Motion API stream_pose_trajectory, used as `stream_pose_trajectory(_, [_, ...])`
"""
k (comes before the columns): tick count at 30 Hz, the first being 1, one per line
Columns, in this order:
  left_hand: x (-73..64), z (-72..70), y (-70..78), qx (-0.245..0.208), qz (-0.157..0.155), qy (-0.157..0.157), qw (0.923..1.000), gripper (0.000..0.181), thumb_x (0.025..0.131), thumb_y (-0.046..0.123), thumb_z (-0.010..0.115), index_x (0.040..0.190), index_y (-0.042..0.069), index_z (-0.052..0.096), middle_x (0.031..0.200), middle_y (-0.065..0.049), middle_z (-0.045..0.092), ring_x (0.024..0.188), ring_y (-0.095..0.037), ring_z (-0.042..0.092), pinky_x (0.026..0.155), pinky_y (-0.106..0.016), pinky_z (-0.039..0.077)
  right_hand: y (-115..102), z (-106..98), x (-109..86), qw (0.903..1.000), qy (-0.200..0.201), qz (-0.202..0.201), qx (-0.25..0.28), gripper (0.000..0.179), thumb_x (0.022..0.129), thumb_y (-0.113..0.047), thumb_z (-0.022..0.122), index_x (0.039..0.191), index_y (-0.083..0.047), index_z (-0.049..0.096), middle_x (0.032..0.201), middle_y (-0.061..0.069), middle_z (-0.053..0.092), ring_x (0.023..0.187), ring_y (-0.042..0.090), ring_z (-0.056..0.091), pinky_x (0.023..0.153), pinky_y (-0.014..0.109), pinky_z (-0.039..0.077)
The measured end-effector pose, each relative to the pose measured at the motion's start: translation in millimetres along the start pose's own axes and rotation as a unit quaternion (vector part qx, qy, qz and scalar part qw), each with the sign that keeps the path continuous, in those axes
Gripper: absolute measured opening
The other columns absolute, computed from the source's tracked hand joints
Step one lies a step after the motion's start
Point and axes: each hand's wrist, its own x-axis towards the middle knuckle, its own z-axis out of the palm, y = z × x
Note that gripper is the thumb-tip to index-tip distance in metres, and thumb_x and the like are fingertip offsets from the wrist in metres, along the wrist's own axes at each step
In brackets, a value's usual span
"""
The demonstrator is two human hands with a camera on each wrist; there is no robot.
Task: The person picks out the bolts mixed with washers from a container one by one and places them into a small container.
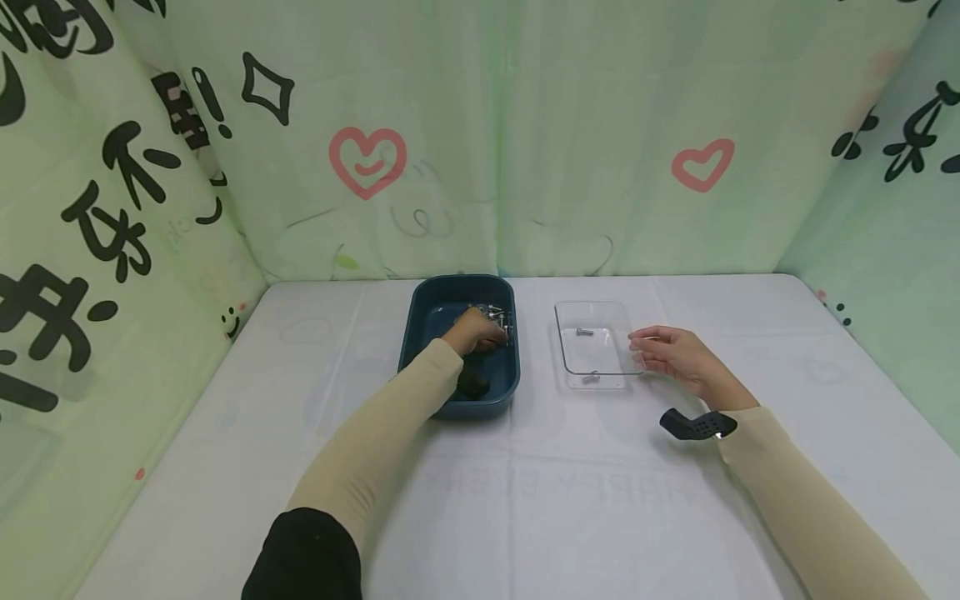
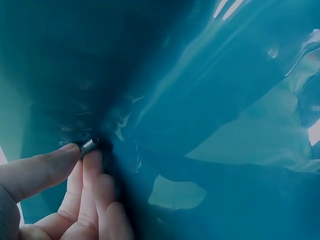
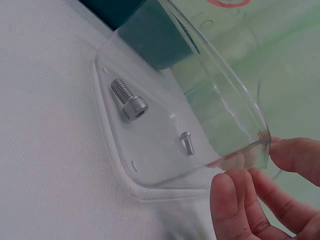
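My left hand reaches down into a dark blue bin. In the left wrist view, thumb and forefinger pinch a small threaded metal screw; its far end points at the bin wall. Several metal screws lie in the bin's far right part, partly behind the hand. My right hand grips the right wall of a clear plastic box near its rim, thumb on one side and fingers on the other. Inside the box lie a larger socket-head screw and another screw, apart from each other.
Both containers stand on a white tablecloth, the bin left of the box. Green printed curtains hang behind and at both sides. A black band is on the right wrist.
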Motion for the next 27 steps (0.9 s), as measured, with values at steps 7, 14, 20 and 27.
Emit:
stream_pose_trajectory(7, [-7.5, -2.9, 0.0, -0.046, 0.020, -0.038, 0.9980, 0.023, 0.085, 0.002, 0.064, 0.108, -0.006, 0.065, 0.110, -0.019, 0.068, 0.067, -0.014, 0.065, 0.073, -0.023, 0.058, 0, 1, -0.1, 1.0000, -0.001, 0.003, 0.001, 0.047, 0.095, -0.021, 0.054, 0.131, 0.005, 0.041, 0.095, -0.016, 0.059, 0.083, 0.000, 0.057, 0.078, 0.014, 0.053])
stream_pose_trajectory(14, [-0.4, -2.4, -1.9, -0.084, 0.025, -0.039, 0.9954, 0.017, 0.086, 0.002, 0.062, 0.100, -0.006, 0.067, 0.098, -0.019, 0.071, 0.066, -0.017, 0.068, 0.072, -0.027, 0.059, 0, 1, 0.2, 1.0000, 0.001, 0.005, 0.001, 0.046, 0.095, -0.022, 0.055, 0.130, 0.004, 0.041, 0.093, -0.017, 0.060, 0.083, 0.000, 0.058, 0.078, 0.014, 0.053])
stream_pose_trajectory(20, [3.5, -1.7, -3.9, -0.096, 0.044, -0.023, 0.9941, 0.013, 0.085, 0.001, 0.064, 0.095, -0.006, 0.067, 0.091, -0.018, 0.071, 0.074, -0.021, 0.072, 0.068, -0.027, 0.059, 0, 1, 0.4, 1.0000, 0.004, 0.005, -0.005, 0.050, 0.095, -0.023, 0.055, 0.132, 0.006, 0.039, 0.095, -0.016, 0.058, 0.083, 0.000, 0.057, 0.078, 0.014, 0.053])
stream_pose_trajectory(27, [-9.3, -2.6, -5.4, -0.104, 0.080, -0.014, 0.9912, 0.022, 0.086, 0.001, 0.063, 0.105, -0.009, 0.066, 0.107, -0.023, 0.068, 0.064, -0.012, 0.065, 0.073, -0.026, 0.058, -1, 2, -0.2, 1.0000, 0.004, 0.004, -0.007, 0.050, 0.095, -0.023, 0.055, 0.133, 0.006, 0.039, 0.099, -0.014, 0.058, 0.085, 0.000, 0.057, 0.079, 0.014, 0.053])
